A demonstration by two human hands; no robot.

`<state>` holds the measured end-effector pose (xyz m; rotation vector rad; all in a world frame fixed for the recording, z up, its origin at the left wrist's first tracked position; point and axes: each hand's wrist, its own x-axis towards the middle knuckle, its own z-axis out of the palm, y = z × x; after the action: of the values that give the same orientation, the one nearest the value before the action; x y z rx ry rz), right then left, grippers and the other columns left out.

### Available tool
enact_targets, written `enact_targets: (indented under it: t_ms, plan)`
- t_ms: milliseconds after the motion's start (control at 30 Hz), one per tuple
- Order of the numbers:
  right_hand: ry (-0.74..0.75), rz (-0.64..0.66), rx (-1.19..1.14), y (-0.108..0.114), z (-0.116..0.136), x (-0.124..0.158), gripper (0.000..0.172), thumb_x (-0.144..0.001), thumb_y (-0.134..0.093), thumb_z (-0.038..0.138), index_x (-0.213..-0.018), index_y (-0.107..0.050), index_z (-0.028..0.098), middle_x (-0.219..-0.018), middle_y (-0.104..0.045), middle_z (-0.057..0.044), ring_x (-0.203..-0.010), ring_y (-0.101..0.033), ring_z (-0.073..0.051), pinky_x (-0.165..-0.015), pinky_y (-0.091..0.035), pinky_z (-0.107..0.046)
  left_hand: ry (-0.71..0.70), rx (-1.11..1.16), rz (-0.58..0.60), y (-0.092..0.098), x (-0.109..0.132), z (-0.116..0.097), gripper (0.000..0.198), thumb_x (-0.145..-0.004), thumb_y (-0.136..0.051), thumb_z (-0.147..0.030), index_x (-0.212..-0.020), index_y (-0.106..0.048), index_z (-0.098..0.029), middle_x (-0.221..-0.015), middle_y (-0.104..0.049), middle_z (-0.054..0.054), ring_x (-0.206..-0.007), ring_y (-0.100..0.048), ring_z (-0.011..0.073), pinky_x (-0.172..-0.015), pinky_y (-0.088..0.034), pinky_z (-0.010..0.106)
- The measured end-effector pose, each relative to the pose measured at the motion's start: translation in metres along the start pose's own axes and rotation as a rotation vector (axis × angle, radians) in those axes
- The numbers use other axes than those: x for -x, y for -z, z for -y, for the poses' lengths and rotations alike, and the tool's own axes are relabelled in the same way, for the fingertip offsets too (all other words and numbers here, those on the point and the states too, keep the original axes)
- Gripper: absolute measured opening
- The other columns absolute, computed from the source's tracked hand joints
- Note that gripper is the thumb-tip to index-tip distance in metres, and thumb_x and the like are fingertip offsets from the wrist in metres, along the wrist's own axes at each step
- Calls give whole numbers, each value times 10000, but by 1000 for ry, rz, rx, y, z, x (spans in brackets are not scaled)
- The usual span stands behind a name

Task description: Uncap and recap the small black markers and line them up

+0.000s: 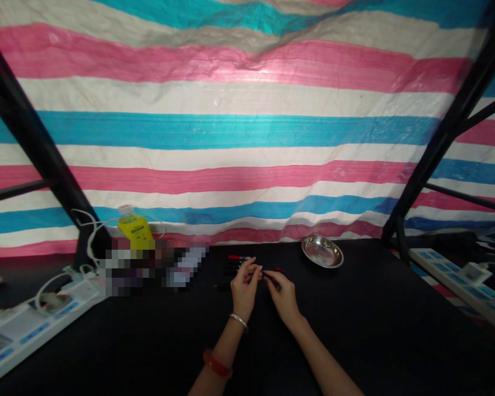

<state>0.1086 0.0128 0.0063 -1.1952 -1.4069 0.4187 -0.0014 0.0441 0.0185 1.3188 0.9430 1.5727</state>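
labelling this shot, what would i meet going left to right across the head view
White left-side power strip, yellow bottle, left hand, right hand, shiny metal dish, white right-side power strip.

A person's left forearm [226, 346] and right forearm [319, 352] rise from the bottom edge and converge, the left hand [244, 286] upright with loosely bent fingers, the right hand [284, 297] angled leftward with thumb and forefinger pinched, fingertips close to the left's.

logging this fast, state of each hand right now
Left hand: partly curled; whether it holds anything cannot be told.
Right hand: closed on a small dark piece.
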Motion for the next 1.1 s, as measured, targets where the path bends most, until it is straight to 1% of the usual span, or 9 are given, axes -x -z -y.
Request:
enact_targets:
  t_ms: [200, 300, 400, 600, 767, 867, 967, 1033, 1100]
  plan:
    - [23, 15, -3, 0, -2, 0, 215, -812, -517, 204, -951, -681, 210, -917, -693, -56, -835, -645, -183, -757, -513, -301, -5, 15, -8, 0, 0, 0, 359, -719, -649, -320, -1035, -580, -165, -791, -659, 23, -686, -644, 136, -681, -551, 286]
    - [13, 15, 0, 1, -1, 0, 211, -811, -520, 208, -947, -681, 210, -916, -693, -54, -831, -647, -184, -753, -514, -298, -21, -19, -11, 1, -1, 2, 360, -716, -652, -329, -1030, -589, -166, -787, -659, 27, -712, -643, 144, -707, -544, 293]
    - [6, 10, 3, 1, 0, 0, 209, -810, -522, 217, -943, -684, 210, -925, -694, -57, -848, -647, -191, -773, -513, -307, -20, -35, -10, 1, -1, 1, 378, -709, -656, -350, -1032, -592, -165, -789, -659, 31, -709, -640, 145, -694, -543, 289]
    - [-6, 1, 16, 1, -1, -1, 214, -806, -520, 223, -942, -686, 210, -920, -697, -60, -835, -649, -193, -772, -517, -318, -8, -36, 18, 1, -2, 0, 369, -710, -645, -360, -1015, -589, -160, -767, -656, 28, -662, -635, 139, -630, -546, 275]
    - [9, 2, 10, 1, -1, -1, 214, -800, -517, 209, -929, -688, 211, -912, -699, -57, -835, -651, -191, -767, -518, -314, -1, -49, 34, 2, -3, 2, 326, -713, -640, -339, -980, -593, -158, -768, -657, 28, -681, -638, 140, -654, -548, 276]
    - [14, 3, 11, 1, -1, -1, 215, -795, -515, 205, -923, -689, 207, -895, -700, -57, -810, -654, -189, -746, -524, -309, 6, -68, 65, 1, -3, 5, 293, -719, -631, -339, -948, -600, -158, -775, -659, 31, -705, -643, 151, -655, -547, 279]
    - [1, -8, 1, 0, -3, 0, 231, -790, -517, 210, -953, -680, 200, -906, -700, -61, -800, -656, -190, -734, -530, -307, -24, -149, 109, 1, -2, 6, 274, -740, -609, -343, -951, -611, -167, -801, -668, 34, -736, -644, 157, -675, -538, 285]
    - [-15, -17, -10, 0, -5, 0, 247, -787, -522, 220, -982, -672, 198, -931, -700, -64, -814, -659, -195, -741, -533, -313, -64, -249, 138, 1, -1, 5, 253, -757, -593, -351, -940, -627, -179, -816, -676, 34, -748, -641, 158, -682, -524, 285]
    - [-21, -3, -23, -1, -6, 0, 254, -792, -520, 230, -996, -668, 201, -956, -698, -63, -842, -660, -201, -761, -532, -320, -123, -357, 141, 2, -1, 1, 249, -775, -573, -368, -935, -638, -189, -835, -679, 39, -758, -633, 162, -671, -510, 285]
